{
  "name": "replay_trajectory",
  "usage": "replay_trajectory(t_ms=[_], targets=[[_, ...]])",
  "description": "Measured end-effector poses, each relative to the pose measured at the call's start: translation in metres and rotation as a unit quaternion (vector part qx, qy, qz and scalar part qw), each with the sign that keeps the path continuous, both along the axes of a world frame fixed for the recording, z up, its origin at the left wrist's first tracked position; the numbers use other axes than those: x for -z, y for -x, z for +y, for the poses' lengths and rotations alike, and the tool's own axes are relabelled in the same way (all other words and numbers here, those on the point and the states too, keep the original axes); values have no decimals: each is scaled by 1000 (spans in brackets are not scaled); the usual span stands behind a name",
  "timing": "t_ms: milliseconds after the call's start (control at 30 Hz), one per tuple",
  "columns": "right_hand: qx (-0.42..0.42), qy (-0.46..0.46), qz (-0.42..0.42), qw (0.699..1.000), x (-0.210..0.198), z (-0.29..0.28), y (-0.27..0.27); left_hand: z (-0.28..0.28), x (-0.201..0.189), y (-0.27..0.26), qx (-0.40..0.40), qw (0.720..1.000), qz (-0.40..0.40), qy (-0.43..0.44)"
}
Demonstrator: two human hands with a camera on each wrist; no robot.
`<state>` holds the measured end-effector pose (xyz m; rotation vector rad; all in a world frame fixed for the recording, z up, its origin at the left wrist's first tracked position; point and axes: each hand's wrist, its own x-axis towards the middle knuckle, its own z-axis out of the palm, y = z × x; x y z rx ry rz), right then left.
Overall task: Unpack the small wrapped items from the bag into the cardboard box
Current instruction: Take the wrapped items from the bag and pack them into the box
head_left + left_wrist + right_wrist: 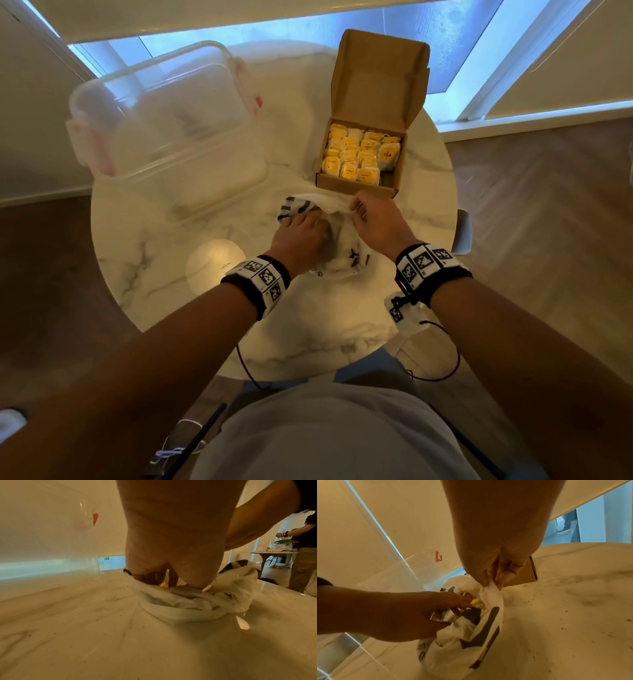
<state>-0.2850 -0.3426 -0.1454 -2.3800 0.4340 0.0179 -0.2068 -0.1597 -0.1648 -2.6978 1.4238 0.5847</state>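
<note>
A white bag with black print lies crumpled on the marble table, just in front of the cardboard box. The box stands with its lid up and holds several yellow wrapped tea bags. My left hand reaches into the bag's mouth; its fingers curl round a yellow wrapped item, mostly hidden by cloth. My right hand pinches the bag's rim between thumb and fingers and lifts it beside the box corner.
A large clear plastic container with pink clips lies tilted on the table's left half, close to the bag. The round table's edge is near my body. Another person stands at a distant table.
</note>
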Motion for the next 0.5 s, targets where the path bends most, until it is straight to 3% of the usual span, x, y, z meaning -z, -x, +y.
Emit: replay_trajectory(t_ms=[233,500], targets=[[14,-1,-4,1000,1,2,6,14,2,0,41,998,-1,57],[-20,58,-25,998,-9,10,15,13,8,2,1,996,34,83]])
